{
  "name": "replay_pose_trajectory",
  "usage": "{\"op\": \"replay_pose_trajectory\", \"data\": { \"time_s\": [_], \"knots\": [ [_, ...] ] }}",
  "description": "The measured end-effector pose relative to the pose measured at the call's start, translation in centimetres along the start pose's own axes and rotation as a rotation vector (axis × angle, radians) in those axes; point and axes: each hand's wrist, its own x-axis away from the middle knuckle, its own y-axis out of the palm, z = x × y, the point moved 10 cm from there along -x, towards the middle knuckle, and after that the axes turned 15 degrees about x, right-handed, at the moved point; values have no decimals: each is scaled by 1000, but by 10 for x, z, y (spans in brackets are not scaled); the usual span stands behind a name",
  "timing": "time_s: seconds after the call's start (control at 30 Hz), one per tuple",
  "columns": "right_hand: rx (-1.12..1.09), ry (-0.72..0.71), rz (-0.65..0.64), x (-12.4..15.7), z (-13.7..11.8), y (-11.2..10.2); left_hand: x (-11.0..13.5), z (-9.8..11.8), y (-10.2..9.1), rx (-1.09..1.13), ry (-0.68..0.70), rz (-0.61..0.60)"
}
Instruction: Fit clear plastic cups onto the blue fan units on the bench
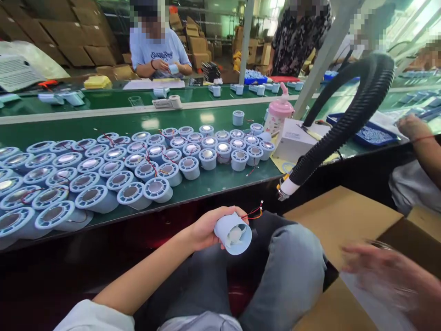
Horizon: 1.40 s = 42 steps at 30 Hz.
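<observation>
My left hand [210, 227] is wrapped round a light blue fan housing [237, 234], a short round tube held over my lap. Its open end faces me, and a white hub with fan blades shows inside. Thin red, black and yellow wires [254, 212] with small white plugs stick out from its side. At the lower right, my right hand [375, 271] is smeared by motion above an open cardboard box [347, 209]. Something clear and shiny, perhaps plastic, shows around that hand, but I cannot make out whether it is held.
Rows of similar blue housings [119, 168] stand on the green bench [206, 184]. A black flexible hose [354, 110] arches from a white box [296, 138] near a pink bottle [279, 115]. Across the bench a person [160, 50] holds a blue part; another person's hand [413, 128] is at right.
</observation>
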Motion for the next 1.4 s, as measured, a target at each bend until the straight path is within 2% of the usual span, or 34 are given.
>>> {"op": "replay_pose_trajectory", "data": {
  "time_s": [0.07,0.1,0.13,0.2,0.27,0.33,0.4,0.6,0.67,0.73,0.83,0.87,0.93,1.03,1.1,1.2,1.4],
  "knots": [
    [-18,-192,-61,17,-56,30,-1,-8,10,-121,-52,-55],
    [74,-284,-84,18,-84,44,0,-11,14,-212,-83,-78],
    [173,-349,-40,15,-108,52,2,-14,18,-321,-110,-97],
    [337,-392,-51,0,-137,73,7,-12,26,-587,-88,-137],
    [360,-381,-142,-13,-147,93,13,0,38,-852,56,-172],
    [235,-341,-263,-19,-146,107,21,12,47,-1035,230,-174],
    [50,-270,-323,-20,-141,111,26,17,45,-1077,333,-133],
    [-298,-4,-228,-24,-118,104,26,12,26,-1039,523,-89],
    [-398,77,-194,-25,-109,103,25,4,26,-1007,510,-132],
    [-506,151,-177,-25,-101,104,23,-5,26,-939,434,-165],
    [-654,233,-184,-22,-92,107,22,-13,23,-809,323,-129],
    [-679,216,-190,-22,-94,106,22,-15,22,-753,292,-116],
    [-621,91,-196,-21,-105,101,22,-18,20,-600,238,-100],
    [-335,-151,-134,-18,-126,89,22,-21,15,-387,186,-86],
    [-222,-214,-89,-15,-131,85,23,-22,15,-345,160,-92],
    [-321,-163,-153,-14,-125,92,27,-20,17,-426,146,-117],
    [-563,-28,-290,-13,-117,107,34,-7,25,-584,252,-179]
  ]
}}
